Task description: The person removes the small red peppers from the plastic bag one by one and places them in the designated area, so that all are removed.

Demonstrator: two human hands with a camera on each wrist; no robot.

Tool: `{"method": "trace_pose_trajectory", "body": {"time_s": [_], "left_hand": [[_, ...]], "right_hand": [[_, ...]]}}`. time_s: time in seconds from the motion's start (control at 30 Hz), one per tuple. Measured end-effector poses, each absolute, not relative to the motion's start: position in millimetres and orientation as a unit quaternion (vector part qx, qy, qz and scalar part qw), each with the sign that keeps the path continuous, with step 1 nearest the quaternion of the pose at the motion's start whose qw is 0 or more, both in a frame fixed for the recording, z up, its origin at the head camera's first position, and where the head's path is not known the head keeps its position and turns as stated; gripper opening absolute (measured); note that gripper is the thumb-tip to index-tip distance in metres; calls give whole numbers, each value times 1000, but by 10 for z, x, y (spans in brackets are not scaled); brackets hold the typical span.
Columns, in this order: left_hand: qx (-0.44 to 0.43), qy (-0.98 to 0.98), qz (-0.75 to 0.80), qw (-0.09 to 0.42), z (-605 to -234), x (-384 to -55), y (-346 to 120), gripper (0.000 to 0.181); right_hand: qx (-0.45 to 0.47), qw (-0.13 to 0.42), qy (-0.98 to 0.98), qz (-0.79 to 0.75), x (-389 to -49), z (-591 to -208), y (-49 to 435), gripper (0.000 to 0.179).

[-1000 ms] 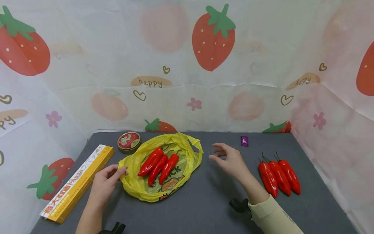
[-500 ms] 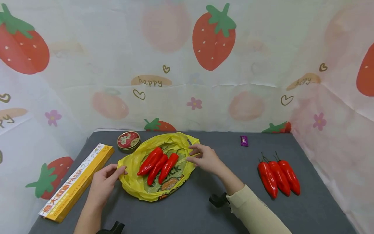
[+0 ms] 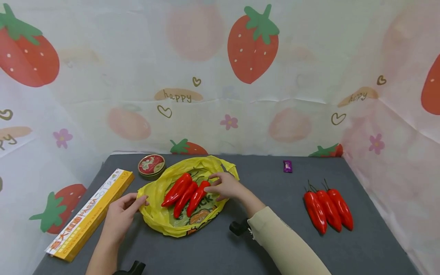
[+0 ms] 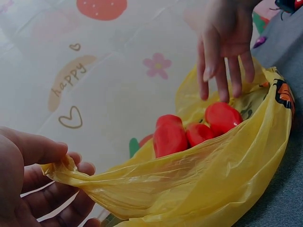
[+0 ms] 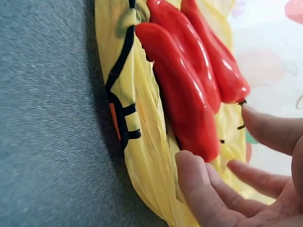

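Pinching the rim of the yellow plastic bag (image 3: pixel 154 221) at its nine o'clock with the left hand (image 3: pixel 123 214), thumb against fingers. Reaching in over the bag's two o'clock side with the right hand (image 3: pixel 227 186), fingers parted and grasping nothing. Lying side by side inside the bag, around its centre: three red chili peppers (image 3: pixel 185 199), stems roughly toward one o'clock, tips toward seven. Poised at the stem end of the pepper on the three o'clock side (image 3: pixel 198 199); touching it or just short of it, impossible to tell from these views.

Lying at three o'clock from the bag, well apart on the dark grey tabletop (image 3: pixel 282 194): a second trio of red chili peppers (image 3: pixel 329 211), stems toward eleven, tips toward five. Also set around the bag: a round lidded tin (image 3: pixel 151 167) just beside it at ten, a Chicken curry sauce pasta box (image 3: pixel 92 214) slanting at nine, and a small purple wrapped packet (image 3: pixel 287 166) at two.

Judging by this, at the approach step, most likely reaching for the nearest bagged pepper. Calling next, probably, for lowering thumb and fingertips around its body, without catching the thin film, while keeping the rim steady.
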State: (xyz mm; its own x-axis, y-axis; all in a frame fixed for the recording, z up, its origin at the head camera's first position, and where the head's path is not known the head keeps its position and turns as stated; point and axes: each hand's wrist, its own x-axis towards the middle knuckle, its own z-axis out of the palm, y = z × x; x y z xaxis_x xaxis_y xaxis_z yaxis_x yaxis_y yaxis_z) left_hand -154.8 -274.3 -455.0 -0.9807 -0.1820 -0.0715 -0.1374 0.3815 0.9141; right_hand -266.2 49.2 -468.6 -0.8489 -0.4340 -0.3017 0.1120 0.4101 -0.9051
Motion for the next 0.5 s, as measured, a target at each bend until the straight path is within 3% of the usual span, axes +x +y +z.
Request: {"method": "trace_pose_trajectory", "body": {"time_s": [0.37,0.5], "left_hand": [[98,-834,-543,15,-4560,-1562,-2736,49],[101,-835,-541,11,-4566,-1565,-2739,50]], "right_hand": [[-80,320,782,-529,-2763,-4781,344,72],[-87,331,779,-526,-2762,-4794,339,67]]}}
